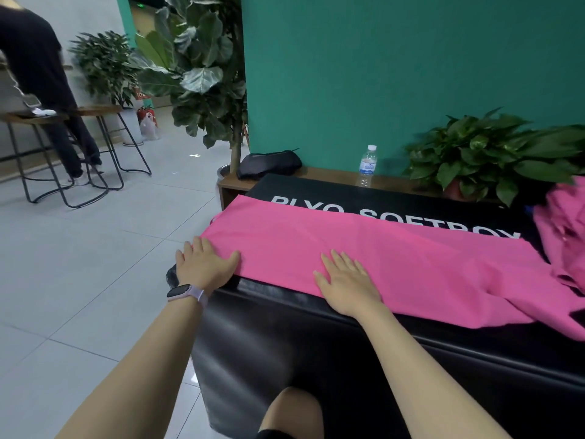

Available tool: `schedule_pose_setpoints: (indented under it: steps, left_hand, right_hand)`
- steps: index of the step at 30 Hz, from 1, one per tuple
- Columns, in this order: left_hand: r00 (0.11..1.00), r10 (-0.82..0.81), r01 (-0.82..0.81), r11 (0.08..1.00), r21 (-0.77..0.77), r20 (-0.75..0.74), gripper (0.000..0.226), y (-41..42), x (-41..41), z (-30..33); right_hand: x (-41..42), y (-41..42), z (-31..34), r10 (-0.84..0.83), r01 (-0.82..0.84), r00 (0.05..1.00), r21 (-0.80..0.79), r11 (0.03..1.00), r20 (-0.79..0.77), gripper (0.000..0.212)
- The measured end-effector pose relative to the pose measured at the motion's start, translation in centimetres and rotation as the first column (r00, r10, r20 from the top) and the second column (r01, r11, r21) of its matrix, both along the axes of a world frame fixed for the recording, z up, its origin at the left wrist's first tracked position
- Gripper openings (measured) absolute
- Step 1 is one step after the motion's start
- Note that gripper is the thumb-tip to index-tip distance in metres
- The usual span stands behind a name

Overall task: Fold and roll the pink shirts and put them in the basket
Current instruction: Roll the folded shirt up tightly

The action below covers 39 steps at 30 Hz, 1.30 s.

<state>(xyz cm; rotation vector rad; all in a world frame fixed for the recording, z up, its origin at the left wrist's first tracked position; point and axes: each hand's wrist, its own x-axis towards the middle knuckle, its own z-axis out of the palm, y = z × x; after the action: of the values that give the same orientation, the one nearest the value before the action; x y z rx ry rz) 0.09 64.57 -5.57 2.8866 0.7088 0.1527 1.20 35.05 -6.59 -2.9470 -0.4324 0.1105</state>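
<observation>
We see a pink shirt (pixel 395 258) folded into a long band and lying flat along the top of a black padded surface (pixel 316 359), its left end at the surface's left edge and its right end spilling over the near edge. The left hand (pixel 205 264) lies flat on the shirt's left end, fingers (pixel 196 245) straight and slightly spread, thumb out to the right on the fabric. The right hand (pixel 348 283) lies flat on the near edge of the shirt toward its middle, fingers (pixel 338 261) straight and slightly spread; neither hand pinches the cloth. A watch with a pale strap (pixel 186 293) sits on the left wrist.

A loose heap of more pink shirts (pixel 563 229) lies at the right end of the surface, touching the folded shirt. White lettering (pixel 395 217) on the surface is partly covered by the shirt. Behind the surface, a wooden ledge (pixel 332 175) carries a water bottle (pixel 367 166), a dark bag (pixel 269 163) and a leafy potted plant (pixel 493 153), all against a green wall (pixel 395 74). A tall plant (pixel 196 68) stands at the left. Farther left, another person (pixel 41 74) stands beside stools (pixel 104 144) on the tiled floor (pixel 79 264).
</observation>
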Motion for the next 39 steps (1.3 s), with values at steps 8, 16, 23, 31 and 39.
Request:
schedule_pose_setpoints:
  steps: [8,16,23,31,39]
  left_hand:
    - [0.868,-0.495,0.497,0.866,0.059,-0.048,0.060,-13.3,1.5,2.5]
    - [0.591,-0.806,0.799,0.583,0.148,-0.015,0.057,-25.9,0.6,0.5]
    - [0.474,-0.879,0.880,0.472,-0.048,0.050,0.064,-33.4,1.9,0.6]
    - [0.474,-0.879,0.879,0.476,-0.034,-0.048,0.073,-33.3,2.6,-1.6]
    - [0.420,-0.885,0.872,0.455,-0.181,-0.204,0.053,-34.4,5.8,2.7]
  right_hand:
    - [-1.0,-0.3,1.3,0.060,-0.056,0.997,0.103,0.993,-0.043,0.055]
    - [-1.6,-10.4,3.0,-0.169,0.151,0.977,0.134,0.979,0.132,0.047]
    - [-2.9,-18.8,5.3,-0.345,0.295,0.886,0.197,0.935,0.309,0.036]
    - [-4.4,-28.9,5.1,-0.479,0.495,0.868,0.316,0.809,-0.135,0.073]
    - [-6.0,-30.8,5.8,-0.319,0.337,0.942,0.313,0.888,-0.108,0.061]
